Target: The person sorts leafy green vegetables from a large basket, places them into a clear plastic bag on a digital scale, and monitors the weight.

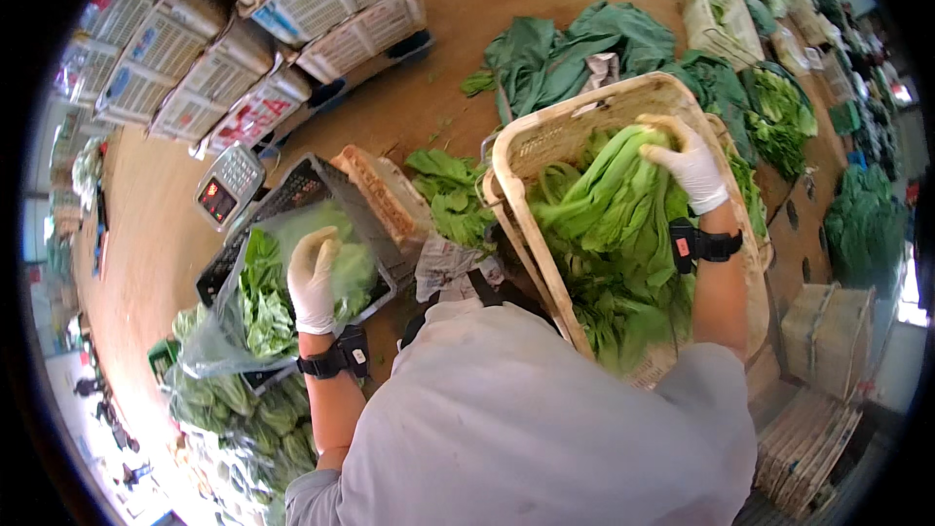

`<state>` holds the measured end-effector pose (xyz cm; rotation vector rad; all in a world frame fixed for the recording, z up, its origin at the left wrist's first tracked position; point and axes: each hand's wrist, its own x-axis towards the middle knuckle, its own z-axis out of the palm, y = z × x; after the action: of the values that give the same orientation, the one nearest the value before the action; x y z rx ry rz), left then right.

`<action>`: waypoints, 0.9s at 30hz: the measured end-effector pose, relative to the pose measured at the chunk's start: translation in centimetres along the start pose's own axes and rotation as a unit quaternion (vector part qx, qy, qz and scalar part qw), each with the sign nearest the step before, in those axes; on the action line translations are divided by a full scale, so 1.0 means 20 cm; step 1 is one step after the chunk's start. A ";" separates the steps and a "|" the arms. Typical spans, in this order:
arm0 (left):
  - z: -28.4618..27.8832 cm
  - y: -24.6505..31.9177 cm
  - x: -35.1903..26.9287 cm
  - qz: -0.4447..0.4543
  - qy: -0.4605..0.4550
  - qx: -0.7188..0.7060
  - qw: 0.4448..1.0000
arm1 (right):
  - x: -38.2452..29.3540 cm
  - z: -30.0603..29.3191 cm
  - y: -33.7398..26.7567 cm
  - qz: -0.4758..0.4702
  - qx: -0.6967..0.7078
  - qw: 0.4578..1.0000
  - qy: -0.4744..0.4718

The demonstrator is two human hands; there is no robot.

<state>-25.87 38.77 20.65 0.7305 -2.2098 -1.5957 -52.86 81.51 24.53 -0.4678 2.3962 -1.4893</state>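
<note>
My right hand, in a white glove, grips the stem end of a bunch of leafy greens. The bunch lies over more greens inside a stained cream plastic crate. On the other side, my gloved left hand is over a black plastic crate, its fingers curled against a clear plastic bag. Whether it pinches the film cannot be made out. Inside the bag are green leafy vegetables; those beyond the hand are blurred by the film.
A digital scale display stands beyond the black crate. Stacked plastic crates rise at the upper left. Loose leaves and green cloth lie ahead. Bagged greens sit at lower left; boxes stand at right.
</note>
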 end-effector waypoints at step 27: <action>0.11 0.22 0.09 -0.063 -0.185 -0.426 0.883 | -0.08 1.23 -0.71 -0.274 -0.319 0.906 -0.046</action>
<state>-29.38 40.56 23.96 0.3113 -1.3783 -2.6445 -39.85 56.28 26.78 -1.4138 2.7678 -0.7489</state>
